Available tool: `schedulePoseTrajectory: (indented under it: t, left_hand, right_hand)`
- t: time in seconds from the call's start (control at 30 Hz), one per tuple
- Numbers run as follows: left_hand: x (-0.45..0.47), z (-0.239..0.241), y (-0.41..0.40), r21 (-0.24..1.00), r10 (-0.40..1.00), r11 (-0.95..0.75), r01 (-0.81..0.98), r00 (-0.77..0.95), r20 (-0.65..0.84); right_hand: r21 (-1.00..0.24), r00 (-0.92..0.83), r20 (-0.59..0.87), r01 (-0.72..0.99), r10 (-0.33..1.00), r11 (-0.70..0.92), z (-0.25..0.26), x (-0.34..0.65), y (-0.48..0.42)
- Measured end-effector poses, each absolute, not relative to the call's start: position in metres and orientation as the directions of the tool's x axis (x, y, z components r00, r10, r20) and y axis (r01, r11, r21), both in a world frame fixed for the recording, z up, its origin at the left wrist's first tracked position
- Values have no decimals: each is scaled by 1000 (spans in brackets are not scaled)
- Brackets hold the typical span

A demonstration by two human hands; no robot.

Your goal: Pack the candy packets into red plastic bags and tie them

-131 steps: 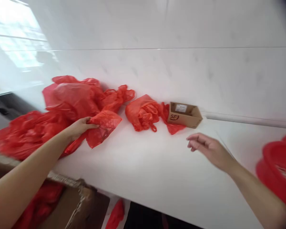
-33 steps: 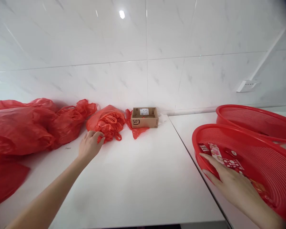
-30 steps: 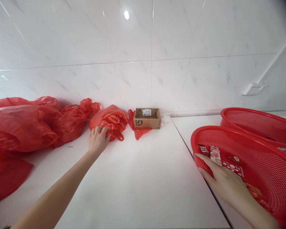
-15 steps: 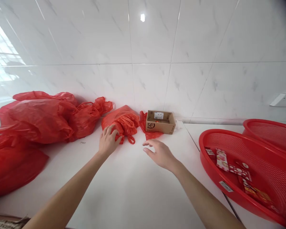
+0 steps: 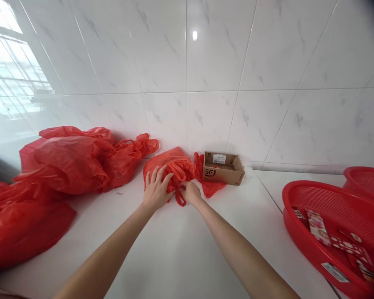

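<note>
A red plastic bag (image 5: 174, 157) lies bunched on the white table (image 5: 174, 249) against the tiled wall. Fingers spread, my left hand (image 5: 156, 189) rests on the bag's left front side. My right hand (image 5: 190, 192) is closed at the bag's gathered front right, its fingertips partly hidden in the folds. A loop of the bag's handle (image 5: 180, 199) hangs down between the two hands. What the bag contains cannot be made out.
More full red bags (image 5: 71, 160) crowd the left side. Just right of my hands stands an open cardboard box (image 5: 226, 174) on a red plastic sheet or bag (image 5: 212, 189). Red mesh baskets (image 5: 294, 216) take up the right, the nearer one holding small snack packets (image 5: 318, 226).
My right hand has moved left from beside the bag and closed on its gathered part. My left hand has settled onto the bag with fingers spread. The view has shifted left.
</note>
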State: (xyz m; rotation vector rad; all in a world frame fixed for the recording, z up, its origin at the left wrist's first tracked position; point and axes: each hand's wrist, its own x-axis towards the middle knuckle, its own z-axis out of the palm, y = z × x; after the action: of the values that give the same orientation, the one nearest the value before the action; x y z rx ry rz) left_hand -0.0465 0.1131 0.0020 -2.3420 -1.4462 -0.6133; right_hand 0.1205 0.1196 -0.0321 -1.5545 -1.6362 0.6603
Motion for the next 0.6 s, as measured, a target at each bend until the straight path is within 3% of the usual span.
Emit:
schedulePoseTrajectory:
  t: [0.1,0.27,0.43,0.6]
  left_hand:
    - [-39,-2,131,-92,814,-383,919,383,438]
    - [-33,-10,155,-42,875,-324,945,317,365]
    - [-18,-3,162,4,924,-260,966,248,291]
    - [-15,49,134,66,965,-216,974,202,166]
  right_hand:
    - [-876,43,231,443,972,189,-27,131,108]
    - [-962,154,274,57,949,268,-13,170,67]
    - [-920,373,232,-217,898,327,1,218,25]
    - [-795,442,80,-512,893,325,15,241,-8]
